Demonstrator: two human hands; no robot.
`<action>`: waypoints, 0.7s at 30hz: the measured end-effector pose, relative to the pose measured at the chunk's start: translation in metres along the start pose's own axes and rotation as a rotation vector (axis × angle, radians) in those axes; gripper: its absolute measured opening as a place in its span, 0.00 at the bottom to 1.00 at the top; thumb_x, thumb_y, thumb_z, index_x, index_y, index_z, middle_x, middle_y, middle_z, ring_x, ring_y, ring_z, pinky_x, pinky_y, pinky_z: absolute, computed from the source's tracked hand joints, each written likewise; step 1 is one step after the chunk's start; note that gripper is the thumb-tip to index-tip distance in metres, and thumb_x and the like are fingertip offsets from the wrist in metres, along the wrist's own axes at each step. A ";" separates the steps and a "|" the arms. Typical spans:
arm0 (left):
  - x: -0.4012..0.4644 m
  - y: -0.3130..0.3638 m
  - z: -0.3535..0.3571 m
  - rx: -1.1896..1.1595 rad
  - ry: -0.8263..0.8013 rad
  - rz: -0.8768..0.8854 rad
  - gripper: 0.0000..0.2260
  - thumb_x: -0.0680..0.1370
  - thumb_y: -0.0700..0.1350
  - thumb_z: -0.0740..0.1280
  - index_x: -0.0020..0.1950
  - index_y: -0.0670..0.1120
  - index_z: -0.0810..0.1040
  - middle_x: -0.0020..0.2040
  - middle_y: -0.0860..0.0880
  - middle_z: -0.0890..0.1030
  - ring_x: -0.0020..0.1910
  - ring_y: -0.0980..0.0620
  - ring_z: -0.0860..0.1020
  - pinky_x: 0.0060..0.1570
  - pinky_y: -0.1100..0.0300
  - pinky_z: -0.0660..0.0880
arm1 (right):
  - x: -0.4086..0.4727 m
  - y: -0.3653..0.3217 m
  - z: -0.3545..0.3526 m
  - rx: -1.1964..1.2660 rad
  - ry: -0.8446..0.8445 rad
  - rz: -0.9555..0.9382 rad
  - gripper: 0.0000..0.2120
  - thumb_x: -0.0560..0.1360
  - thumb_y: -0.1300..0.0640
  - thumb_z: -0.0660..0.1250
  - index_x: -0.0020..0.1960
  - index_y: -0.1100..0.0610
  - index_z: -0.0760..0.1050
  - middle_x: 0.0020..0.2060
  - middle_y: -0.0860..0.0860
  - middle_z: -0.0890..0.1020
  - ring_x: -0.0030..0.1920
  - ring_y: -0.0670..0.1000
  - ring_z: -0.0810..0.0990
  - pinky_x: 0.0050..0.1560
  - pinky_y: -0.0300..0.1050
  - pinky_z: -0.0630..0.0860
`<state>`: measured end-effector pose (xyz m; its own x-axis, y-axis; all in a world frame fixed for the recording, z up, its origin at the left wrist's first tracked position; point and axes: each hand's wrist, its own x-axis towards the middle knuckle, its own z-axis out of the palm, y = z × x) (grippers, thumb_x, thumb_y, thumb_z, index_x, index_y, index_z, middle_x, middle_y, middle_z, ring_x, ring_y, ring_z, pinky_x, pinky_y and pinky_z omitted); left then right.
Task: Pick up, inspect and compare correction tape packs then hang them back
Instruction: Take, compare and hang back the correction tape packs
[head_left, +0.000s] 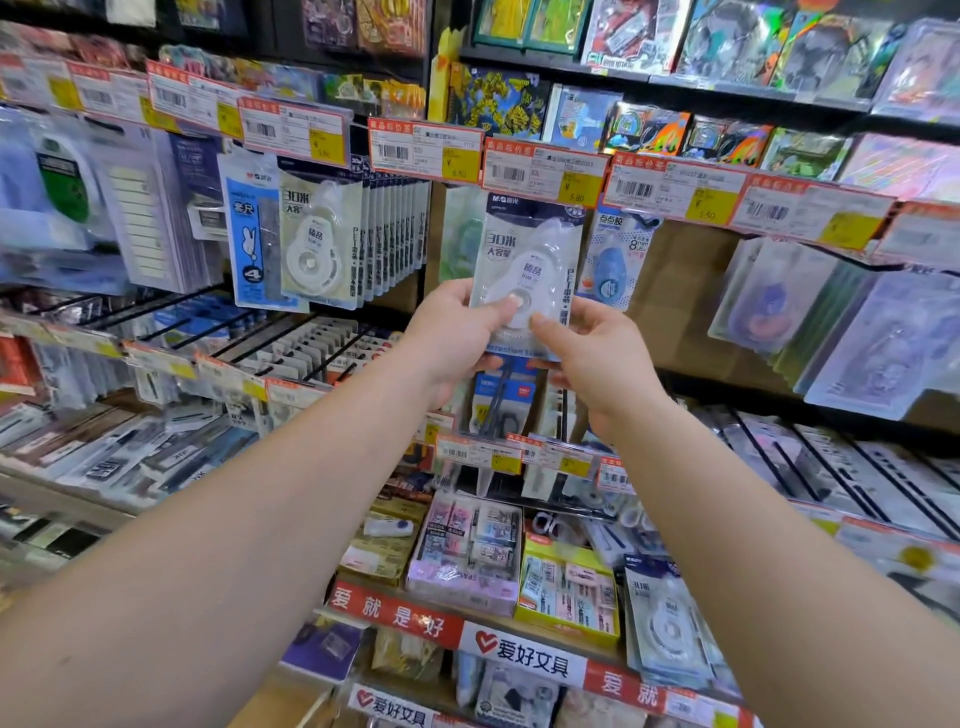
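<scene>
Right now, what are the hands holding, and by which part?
Both hands hold one correction tape pack by its lower end: left hand on the lower left edge, right hand on the lower right, thumbs on the front.

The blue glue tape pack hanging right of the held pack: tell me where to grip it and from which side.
Pinch the blue glue tape pack at its flat lower card edge, fingers coming from the front and below. It hangs upright under the price tags, the bulging blister fills its middle, and the held correction tape pack covers its left side.
</scene>
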<state>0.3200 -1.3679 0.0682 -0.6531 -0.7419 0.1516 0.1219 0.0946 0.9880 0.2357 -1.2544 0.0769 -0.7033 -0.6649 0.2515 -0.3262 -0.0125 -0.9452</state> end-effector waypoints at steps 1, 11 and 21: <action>0.001 -0.002 0.000 0.059 0.019 0.008 0.17 0.79 0.49 0.69 0.66 0.46 0.76 0.59 0.47 0.83 0.57 0.46 0.82 0.50 0.53 0.80 | 0.001 0.002 0.001 -0.035 0.007 0.005 0.12 0.78 0.55 0.69 0.62 0.52 0.77 0.45 0.46 0.83 0.42 0.46 0.80 0.37 0.36 0.77; -0.028 -0.039 -0.006 1.019 0.116 0.235 0.32 0.78 0.59 0.65 0.78 0.47 0.62 0.75 0.44 0.67 0.74 0.42 0.64 0.72 0.47 0.61 | -0.019 0.038 -0.005 -0.371 0.134 0.087 0.30 0.77 0.47 0.67 0.76 0.49 0.63 0.73 0.52 0.70 0.69 0.53 0.73 0.63 0.49 0.75; -0.098 -0.098 0.048 1.196 -0.301 0.464 0.25 0.77 0.58 0.64 0.71 0.47 0.70 0.68 0.44 0.73 0.68 0.40 0.68 0.66 0.47 0.65 | -0.125 0.100 -0.054 -0.928 0.211 0.146 0.22 0.76 0.47 0.68 0.69 0.52 0.75 0.64 0.56 0.79 0.65 0.60 0.75 0.63 0.53 0.72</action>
<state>0.3362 -1.2726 -0.0424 -0.8885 -0.3210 0.3279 -0.2527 0.9388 0.2343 0.2573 -1.1324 -0.0380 -0.8463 -0.4636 0.2624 -0.5322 0.7157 -0.4522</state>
